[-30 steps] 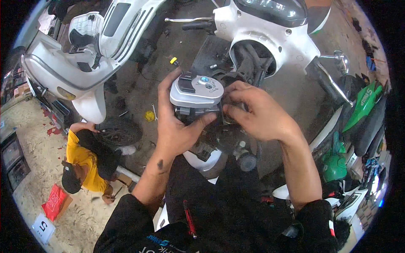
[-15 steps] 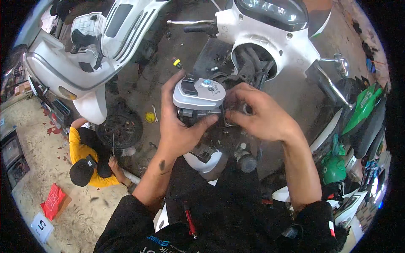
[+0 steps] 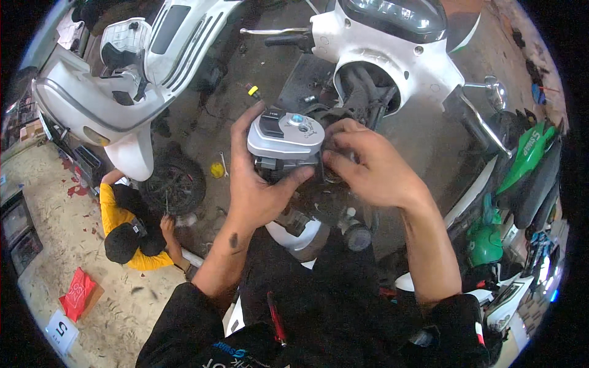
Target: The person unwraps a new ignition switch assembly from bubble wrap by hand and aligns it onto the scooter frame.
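A silver-grey ignition switch unit (image 3: 288,142), with a black button and a round keyhole with markings on top and a black lower body, sits upright in front of me. My left hand (image 3: 256,184) is wrapped round its left side, thumb along the lower front. At its right edge, my right hand (image 3: 374,162) has thumb and fingers pinched together; what lies between them is hidden. Beyond the unit stands a white scooter front (image 3: 380,58) with a large round opening (image 3: 371,92) showing dark cables inside.
Another white scooter body (image 3: 98,104) stands at the far left. Below it a person in a yellow shirt (image 3: 115,211) works by a black wheel (image 3: 172,187). A spanner (image 3: 224,164) and a yellow round item (image 3: 216,170) lie on the floor. Green panels (image 3: 521,156) line the right.
Both hands and the ignition switch unit have shifted very slightly left in the view, with the grip unchanged. The person in yellow has moved the hand holding a tool a little upward.
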Motion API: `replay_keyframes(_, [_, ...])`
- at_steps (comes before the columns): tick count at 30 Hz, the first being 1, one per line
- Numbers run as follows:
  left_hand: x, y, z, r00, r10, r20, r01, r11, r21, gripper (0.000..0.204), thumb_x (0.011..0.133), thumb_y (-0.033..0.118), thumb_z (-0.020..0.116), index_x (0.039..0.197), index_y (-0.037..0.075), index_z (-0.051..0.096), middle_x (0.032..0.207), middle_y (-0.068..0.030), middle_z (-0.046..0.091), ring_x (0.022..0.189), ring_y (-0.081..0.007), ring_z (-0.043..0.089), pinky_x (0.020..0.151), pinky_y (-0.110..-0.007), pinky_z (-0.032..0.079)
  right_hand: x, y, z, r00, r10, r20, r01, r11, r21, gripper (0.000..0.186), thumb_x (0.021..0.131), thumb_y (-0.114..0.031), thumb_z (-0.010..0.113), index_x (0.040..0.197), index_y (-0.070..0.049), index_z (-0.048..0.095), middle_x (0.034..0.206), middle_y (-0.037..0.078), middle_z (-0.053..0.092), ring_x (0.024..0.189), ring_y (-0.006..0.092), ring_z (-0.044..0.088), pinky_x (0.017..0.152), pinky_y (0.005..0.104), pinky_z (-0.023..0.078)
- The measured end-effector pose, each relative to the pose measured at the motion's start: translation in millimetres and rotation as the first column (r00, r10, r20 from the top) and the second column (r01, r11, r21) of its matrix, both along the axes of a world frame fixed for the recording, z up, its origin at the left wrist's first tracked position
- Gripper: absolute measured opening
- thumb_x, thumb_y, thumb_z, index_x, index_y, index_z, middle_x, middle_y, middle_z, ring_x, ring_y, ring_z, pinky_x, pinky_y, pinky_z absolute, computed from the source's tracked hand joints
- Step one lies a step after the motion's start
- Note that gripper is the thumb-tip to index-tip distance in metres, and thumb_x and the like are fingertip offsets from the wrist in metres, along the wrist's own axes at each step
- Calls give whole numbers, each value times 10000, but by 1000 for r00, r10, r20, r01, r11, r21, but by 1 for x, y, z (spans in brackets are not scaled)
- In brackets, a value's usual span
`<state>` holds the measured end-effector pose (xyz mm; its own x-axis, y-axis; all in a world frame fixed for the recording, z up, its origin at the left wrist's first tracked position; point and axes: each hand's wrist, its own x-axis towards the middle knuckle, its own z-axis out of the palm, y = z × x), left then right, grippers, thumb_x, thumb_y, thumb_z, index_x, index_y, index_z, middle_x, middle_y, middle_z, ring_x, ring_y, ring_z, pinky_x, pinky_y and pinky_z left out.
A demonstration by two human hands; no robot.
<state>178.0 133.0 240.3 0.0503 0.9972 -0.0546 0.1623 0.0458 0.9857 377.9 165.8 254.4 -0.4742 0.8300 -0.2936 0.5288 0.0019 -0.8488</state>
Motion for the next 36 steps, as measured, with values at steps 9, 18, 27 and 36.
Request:
replay_keyframes(9, [1,2,3,998,-3,-70,4,1000,13,960,628,-28,829,1411,44,278,1239,-140,499,1157,-242,527,1002,-371,429,1,-1,-1,995,-52,-88,51,999,-11,190,795,-113,631,904,42,636,975,213,591,959,376,580,838,418,466])
replay_keyframes(18, [-3,1,0,1000,-9,-21,9,1000,1,961,631,-6,838,1411,46,279,1247,-144,500,1161,-242,527,998,-372,431,2,0,6,1000,-1,-29,-1,997,-82,213,822,-78,654,991,51,638,1118,164,598,1029,291,593,866,363,468])
replay_keyframes(27, [0,2,-4,1000,-12,16,13,998,-62,1006,627,57,865,1437,38,268,1297,-147,485,1176,-256,518,1014,-382,418,3,-1,-3,985,-77,-154,76,997,-12,206,784,-110,637,918,46,642,980,212,606,974,366,600,842,424,476])
replay_keyframes(36, [-1,0,-2,998,44,38,-38,990,-138,948,620,35,847,1400,14,309,1290,-164,465,1211,-270,486,1038,-394,393,1,-6,-16,997,-28,-72,25,999,-44,199,830,-122,660,943,38,625,1135,202,588,1029,386,585,889,436,468])
